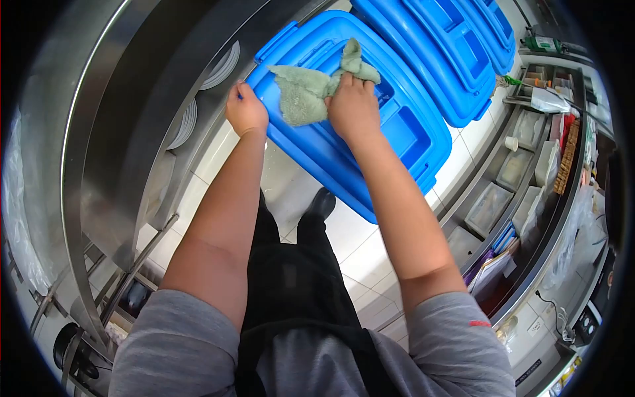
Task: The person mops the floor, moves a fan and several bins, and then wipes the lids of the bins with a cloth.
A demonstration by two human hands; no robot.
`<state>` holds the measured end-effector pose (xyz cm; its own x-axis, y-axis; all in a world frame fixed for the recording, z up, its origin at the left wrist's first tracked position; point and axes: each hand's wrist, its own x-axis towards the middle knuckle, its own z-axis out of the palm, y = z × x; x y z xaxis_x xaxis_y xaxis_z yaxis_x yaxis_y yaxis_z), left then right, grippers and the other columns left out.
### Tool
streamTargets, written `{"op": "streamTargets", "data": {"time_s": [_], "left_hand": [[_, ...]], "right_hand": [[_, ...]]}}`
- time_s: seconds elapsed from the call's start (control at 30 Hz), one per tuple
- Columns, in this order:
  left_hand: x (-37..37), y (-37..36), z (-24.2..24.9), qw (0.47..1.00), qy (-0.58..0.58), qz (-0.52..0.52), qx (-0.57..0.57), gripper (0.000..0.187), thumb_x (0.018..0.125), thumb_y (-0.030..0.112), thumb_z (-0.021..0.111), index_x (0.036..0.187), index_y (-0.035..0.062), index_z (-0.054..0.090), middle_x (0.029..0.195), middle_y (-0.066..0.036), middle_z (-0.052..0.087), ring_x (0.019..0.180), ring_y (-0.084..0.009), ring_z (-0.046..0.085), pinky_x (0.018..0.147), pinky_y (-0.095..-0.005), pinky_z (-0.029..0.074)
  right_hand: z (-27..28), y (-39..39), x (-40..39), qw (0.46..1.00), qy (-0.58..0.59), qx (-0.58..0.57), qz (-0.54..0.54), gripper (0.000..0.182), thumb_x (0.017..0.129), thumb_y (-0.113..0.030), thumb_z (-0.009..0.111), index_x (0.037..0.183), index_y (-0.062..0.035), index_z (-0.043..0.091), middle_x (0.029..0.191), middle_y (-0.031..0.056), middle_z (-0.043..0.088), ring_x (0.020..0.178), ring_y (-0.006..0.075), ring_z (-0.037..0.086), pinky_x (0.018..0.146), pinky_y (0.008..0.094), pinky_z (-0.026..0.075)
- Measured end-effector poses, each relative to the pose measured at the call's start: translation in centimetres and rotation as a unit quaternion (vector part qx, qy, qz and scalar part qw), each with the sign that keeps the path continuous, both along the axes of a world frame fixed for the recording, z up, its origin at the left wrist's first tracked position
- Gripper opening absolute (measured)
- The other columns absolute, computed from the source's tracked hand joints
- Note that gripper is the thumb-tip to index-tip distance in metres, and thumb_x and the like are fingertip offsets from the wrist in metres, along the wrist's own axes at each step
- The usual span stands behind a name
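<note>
A large blue plastic lid (317, 155) with recessed panels lies in front of me, tilted in view. My right hand (355, 109) has its fingers closed on a pale green cloth (301, 96), which is bunched at one end and spread over the lid's upper left part. At the lid's left edge is my left hand (247, 111), its fingers curled around the rim. The underside of that grip is hidden.
More blue lids (436, 53) stand at the upper right. Stacked plates (221, 69) sit on a steel shelf at left. A counter with food containers (489, 208) runs along the right. White floor tiles (360, 255) show below.
</note>
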<state>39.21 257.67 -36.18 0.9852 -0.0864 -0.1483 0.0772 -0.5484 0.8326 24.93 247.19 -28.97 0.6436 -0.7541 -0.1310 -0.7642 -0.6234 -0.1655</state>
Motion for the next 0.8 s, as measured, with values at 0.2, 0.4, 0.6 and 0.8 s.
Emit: {"op": "streamTargets", "data": {"time_s": [0.2, 0.4, 0.6, 0.8], "left_hand": [[0.4, 0.5, -0.6, 0.998, 0.056, -0.012, 0.038, 0.045, 0.091, 0.039, 0.044, 0.11, 0.0073, 0.068, 0.102, -0.023, 0.067, 0.095, -0.0405, 0.063, 0.085, -0.0428, 0.049], [0.1, 0.5, -0.1, 0.998, 0.053, -0.002, 0.016, 0.043, 0.091, 0.04, 0.045, 0.107, 0.0076, 0.069, 0.098, -0.021, 0.068, 0.091, -0.0389, 0.064, 0.081, -0.0438, 0.049], [0.0, 0.4, 0.2, 0.999, 0.04, 0.006, 0.007, 0.041, 0.091, 0.038, 0.046, 0.105, 0.0072, 0.069, 0.094, -0.021, 0.069, 0.087, -0.0378, 0.065, 0.079, -0.0443, 0.05], [0.0, 0.4, 0.0, 1.0, 0.017, 0.003, 0.009, 0.042, 0.091, 0.038, 0.046, 0.104, 0.0061, 0.069, 0.093, -0.022, 0.068, 0.086, -0.0381, 0.065, 0.079, -0.0435, 0.05]], "right_hand": [[1.4, -1.2, 1.9, 0.995, 0.047, 0.063, -0.062, 0.062, 0.079, -0.037, 0.069, 0.123, 0.0022, 0.051, 0.12, 0.0184, 0.057, 0.104, 0.0337, 0.061, 0.085, 0.0439, 0.053], [3.2, -2.4, 1.0, 0.95, 0.032, 0.31, -0.029, 0.048, 0.077, -0.036, 0.065, 0.098, 0.0069, 0.068, 0.104, 0.0252, 0.067, 0.104, 0.0383, 0.062, 0.091, 0.0448, 0.049], [1.5, -1.4, 0.3, 0.988, 0.04, 0.076, 0.125, 0.049, 0.082, -0.031, 0.062, 0.112, 0.0083, 0.061, 0.132, 0.0245, 0.052, 0.125, 0.0368, 0.049, 0.103, 0.0413, 0.04], [1.9, -1.3, 0.0, 0.992, 0.091, 0.016, 0.087, 0.055, 0.086, -0.029, 0.058, 0.127, 0.0051, 0.047, 0.136, 0.024, 0.047, 0.127, 0.0324, 0.047, 0.103, 0.0468, 0.037]]}}
